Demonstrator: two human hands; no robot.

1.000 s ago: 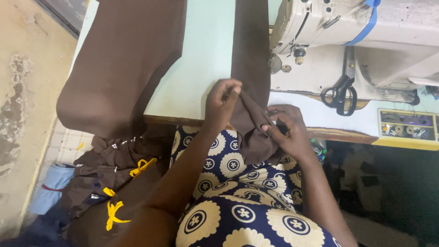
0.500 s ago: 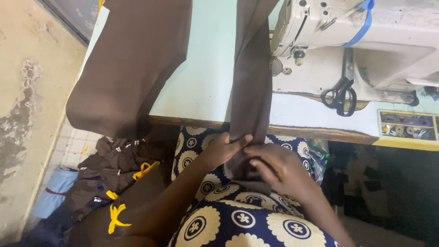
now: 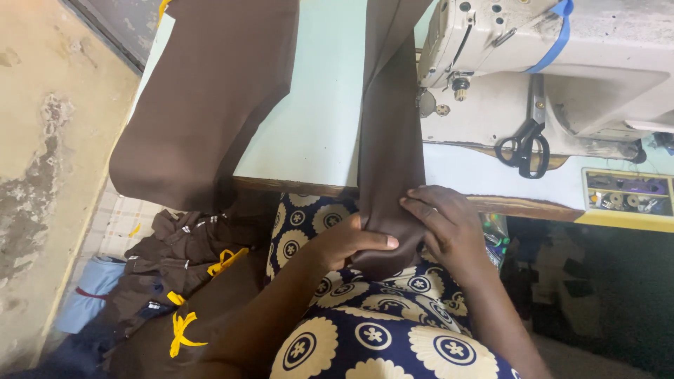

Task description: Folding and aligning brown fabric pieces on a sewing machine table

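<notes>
A long strip of dark brown fabric runs from the sewing machine down over the table's front edge into my lap. My left hand grips its lower end from the left, thumb on top. My right hand presses and pinches the same strip from the right, just below the table edge. Both hands are closed on the cloth above my patterned blue and cream garment.
A pale green table top carries a second brown fabric piece hanging over its left edge. Black scissors hang on the machine. A small tray of bobbins sits at right. Brown garments with yellow ties are heaped on the floor at left.
The hands have shifted slightly up the strip toward the table edge, and the right hand now lies flatter on the fabric. The view has moved a little closer.
</notes>
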